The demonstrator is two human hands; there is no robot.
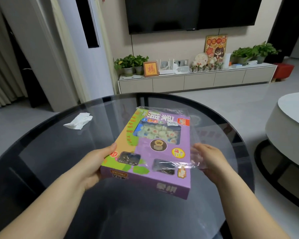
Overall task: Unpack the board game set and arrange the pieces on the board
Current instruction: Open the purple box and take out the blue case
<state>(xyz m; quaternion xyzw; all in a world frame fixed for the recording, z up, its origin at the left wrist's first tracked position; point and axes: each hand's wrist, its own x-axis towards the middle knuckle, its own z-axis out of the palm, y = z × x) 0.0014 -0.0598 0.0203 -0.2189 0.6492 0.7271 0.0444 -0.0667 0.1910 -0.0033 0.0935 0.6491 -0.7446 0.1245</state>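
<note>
Left hand (pixel 97 164) clamps the purple cardboard game box (pixel 154 152); right hand (pixel 210 161) fingers pinch the clear plastic wrap (pixel 192 130). Draw wrap away from left fingers.

Head camera looks forward-down (close) onto table (pixel 47 149).
</note>
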